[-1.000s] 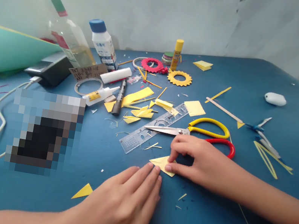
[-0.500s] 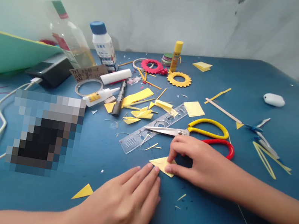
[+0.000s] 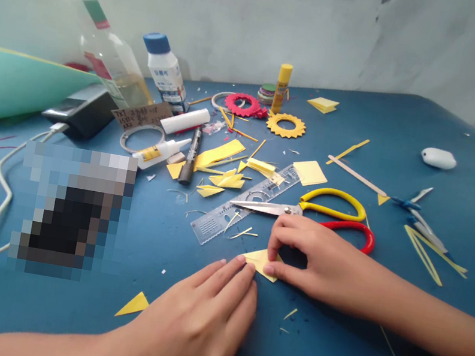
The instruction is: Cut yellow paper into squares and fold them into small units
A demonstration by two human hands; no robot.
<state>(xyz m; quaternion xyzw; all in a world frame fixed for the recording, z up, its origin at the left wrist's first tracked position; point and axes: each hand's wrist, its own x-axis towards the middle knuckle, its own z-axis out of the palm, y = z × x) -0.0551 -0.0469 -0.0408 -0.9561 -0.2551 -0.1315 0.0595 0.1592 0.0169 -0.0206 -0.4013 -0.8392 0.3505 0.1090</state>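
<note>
A small folded piece of yellow paper (image 3: 259,259) lies flat on the blue table between my hands. My left hand (image 3: 200,317) comes in from the lower left with its fingers stretched out, the fingertips resting on the paper's pointed left end. My right hand (image 3: 311,254) grips the right part of the paper with thumb and forefinger bent towards each other. Just behind that hand lie scissors (image 3: 289,210) with one yellow and one red handle. Their blades rest across a clear plastic ruler (image 3: 211,225). A yellow paper triangle (image 3: 135,305) sits left of my left hand.
Yellow paper pieces (image 3: 223,154), a black marker (image 3: 190,158), a glue bottle (image 3: 157,152) and toothed paper rings (image 3: 288,117) crowd the middle. A glue stick (image 3: 281,88) and a blue-capped bottle (image 3: 164,71) stand behind. A white cable (image 3: 2,181) runs along the left; a white case (image 3: 439,158) lies right.
My left fingertips have shifted slightly to the right and forward over the pointed end of the paper. My right hand stays in nearly the same place on it.
</note>
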